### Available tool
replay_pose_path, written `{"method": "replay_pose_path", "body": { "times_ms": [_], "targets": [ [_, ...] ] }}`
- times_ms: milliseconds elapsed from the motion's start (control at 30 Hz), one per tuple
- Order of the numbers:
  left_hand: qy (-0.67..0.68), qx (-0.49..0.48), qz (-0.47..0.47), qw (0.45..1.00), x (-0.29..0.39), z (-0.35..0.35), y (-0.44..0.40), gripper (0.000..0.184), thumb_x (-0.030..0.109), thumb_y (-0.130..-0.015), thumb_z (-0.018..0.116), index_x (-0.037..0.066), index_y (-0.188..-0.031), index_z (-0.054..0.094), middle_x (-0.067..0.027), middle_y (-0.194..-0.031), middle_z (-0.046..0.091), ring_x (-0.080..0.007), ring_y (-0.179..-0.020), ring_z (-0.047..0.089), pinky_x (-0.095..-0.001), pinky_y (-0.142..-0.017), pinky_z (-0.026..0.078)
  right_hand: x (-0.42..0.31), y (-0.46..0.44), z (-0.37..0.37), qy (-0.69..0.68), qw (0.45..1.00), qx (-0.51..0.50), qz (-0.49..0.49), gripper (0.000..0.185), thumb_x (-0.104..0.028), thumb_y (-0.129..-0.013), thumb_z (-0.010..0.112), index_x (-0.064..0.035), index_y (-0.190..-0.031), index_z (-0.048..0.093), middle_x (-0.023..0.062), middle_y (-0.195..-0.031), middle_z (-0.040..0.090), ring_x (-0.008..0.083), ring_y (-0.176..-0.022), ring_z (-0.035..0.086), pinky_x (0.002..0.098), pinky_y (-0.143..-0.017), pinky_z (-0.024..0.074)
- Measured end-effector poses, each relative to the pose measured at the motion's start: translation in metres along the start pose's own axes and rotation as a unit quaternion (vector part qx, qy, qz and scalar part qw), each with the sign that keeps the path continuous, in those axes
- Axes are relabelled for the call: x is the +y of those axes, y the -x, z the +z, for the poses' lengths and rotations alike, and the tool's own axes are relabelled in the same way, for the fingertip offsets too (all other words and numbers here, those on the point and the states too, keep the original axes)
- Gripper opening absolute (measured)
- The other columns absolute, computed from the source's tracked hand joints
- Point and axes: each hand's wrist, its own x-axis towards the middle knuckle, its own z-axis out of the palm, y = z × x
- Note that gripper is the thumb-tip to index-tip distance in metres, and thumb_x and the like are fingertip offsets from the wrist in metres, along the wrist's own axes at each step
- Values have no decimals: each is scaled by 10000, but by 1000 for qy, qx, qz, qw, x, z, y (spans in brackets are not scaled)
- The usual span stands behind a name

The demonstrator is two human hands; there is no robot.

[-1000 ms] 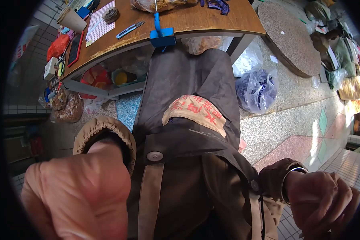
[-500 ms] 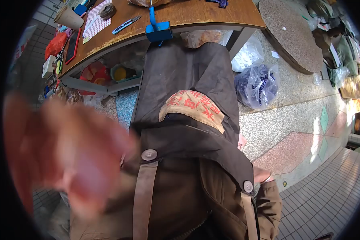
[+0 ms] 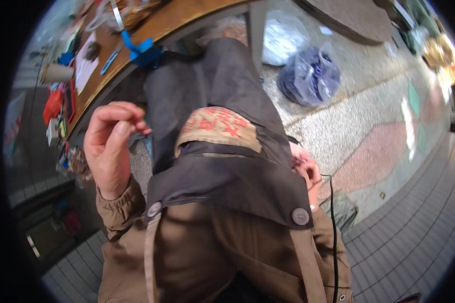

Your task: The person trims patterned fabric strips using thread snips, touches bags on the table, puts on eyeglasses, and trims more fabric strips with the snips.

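Observation:
My left hand (image 3: 111, 146) is raised left of the dark apron (image 3: 212, 76), its fingers loosely bent and the thumb a little apart from them. Nothing shows between them. By the apron's right edge, my right hand (image 3: 311, 174) has its fingers curled around a small pinkish thing (image 3: 298, 150), too unclear to name. A thin black cable (image 3: 332, 217) passes beside that hand and runs down along the sleeve. The apron covers my lap and has a tan patch (image 3: 217, 129) with red characters.
A wooden table (image 3: 172, 22) stands ahead, with a blue-handled tool (image 3: 141, 50) at its edge, a blue cutter (image 3: 110, 61) and a paper cup (image 3: 57, 73). Plastic bags, one with dark blue contents (image 3: 311, 76), lie on the floor. A round stone slab (image 3: 349, 17) is at upper right.
My left hand has moved away from the camera and now shows sharply. The right hand has come forward beside the apron, with the black cable now in sight. The view has turned and shifted.

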Motion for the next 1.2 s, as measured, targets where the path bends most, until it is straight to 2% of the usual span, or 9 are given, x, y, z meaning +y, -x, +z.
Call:
{"method": "replay_pose_path", "body": {
  "times_ms": [67,167,533,700,767,833,900,1000,1200],
  "targets": [
    [3,-21,-16,1000,-5,3,-8,160,46,-889,553,-14,-1037,553,-180,-1088,583,-194,-833,583,-297,-730,522,-5,-26,32,-16,998,54,-6,59,-33,-856,561,-33,-914,567,98,-1057,618,197,-919,567,255,-827,435],
    [-11,-26,-48,998,-3,5,-12,154,48,-897,545,-16,-1036,561,-173,-1054,602,-184,-823,587,-287,-717,515,-35,-87,82,-280,955,70,66,150,15,-834,518,-30,-963,578,113,-976,629,161,-746,561,241,-708,448],
    [-33,107,-98,989,-18,-1,-14,157,33,-885,553,1,-1034,589,-129,-957,642,-149,-783,586,-267,-710,512,-201,-229,192,-492,846,-174,-111,161,44,-855,487,-23,-967,581,110,-877,651,163,-700,595,230,-687,483],
    [-54,180,-59,980,-53,-34,-25,190,32,-873,569,1,-1059,596,-96,-969,649,-137,-771,584,-255,-690,499,-237,-230,228,-341,884,-214,-236,139,18,-864,505,-37,-941,606,93,-885,656,165,-723,597,247,-721,490],
    [-214,199,-23,956,-68,-60,-37,218,31,-858,579,7,-1074,599,-87,-1004,646,-163,-802,586,-270,-712,491,-236,-248,248,-282,902,-192,-264,127,2,-856,528,-39,-940,613,88,-888,658,172,-756,600,263,-747,493],
    [-363,214,8,907,-85,-82,-50,247,31,-843,589,13,-1090,602,-78,-1038,642,-188,-833,589,-286,-734,482,-225,-278,271,26,925,-90,-368,182,-69,-814,610,-59,-995,625,97,-964,653,204,-908,597,311,-840,477],
    [-426,213,61,877,-100,-100,-70,262,37,-835,595,17,-1097,603,-80,-1054,637,-206,-856,584,-296,-749,476,-219,-304,294,126,883,-19,-451,319,-201,-764,688,-89,-1058,639,119,-1087,626,270,-1075,534,384,-935,421],
    [-613,212,189,737,-115,-122,-97,308,54,-810,615,27,-1117,606,-86,-1103,620,-260,-926,572,-329,-795,457,-218,-328,322,273,838,39,-471,439,-332,-744,707,-111,-1117,637,142,-1201,581,333,-1158,472,433,-973,372],
    [-612,199,105,758,-132,-145,-129,276,86,-801,631,39,-1072,615,-104,-1071,599,-299,-973,540,-360,-821,436,-216,-357,359,391,800,-1,-455,457,-401,-733,700,-116,-1088,665,150,-1163,583,363,-1112,464,444,-939,368]
  ]
}}
